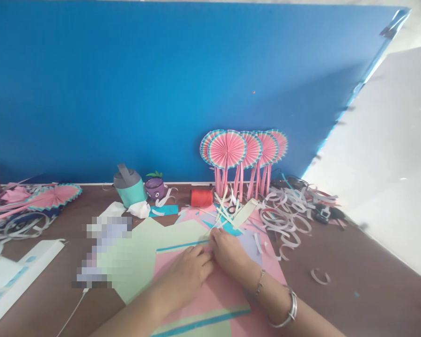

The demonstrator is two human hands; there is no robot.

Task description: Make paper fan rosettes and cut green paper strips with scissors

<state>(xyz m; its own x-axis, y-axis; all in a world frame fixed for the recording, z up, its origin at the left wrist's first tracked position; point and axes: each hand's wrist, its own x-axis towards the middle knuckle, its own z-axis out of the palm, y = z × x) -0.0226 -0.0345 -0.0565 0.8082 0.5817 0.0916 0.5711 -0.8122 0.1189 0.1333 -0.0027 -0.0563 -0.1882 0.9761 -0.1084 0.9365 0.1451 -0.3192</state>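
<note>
A pink paper sheet (228, 290) lies before me, with blue strips along its far and near edges. My left hand (185, 274) rests on it, fingers stretched forward and lying on the paper near the far edge. My right hand (229, 252) touches the left fingertips, its fingers bent and pressed together where the far blue strip (182, 245) ends. Whatever its fingers hold is hidden. Beneath lies a larger pale green sheet (133, 267). Beyond my right hand are loose pale strips (243, 214) and blue paper scraps.
Several pink pleated paper rosettes (227, 149) stand against the blue partition (143, 84). A red thread spool (201, 197), a purple cup (155, 188) and a teal container (129, 187) stand behind the sheets. Curled paper strips (284, 215) pile up right; a white power strip (24, 283) lies left.
</note>
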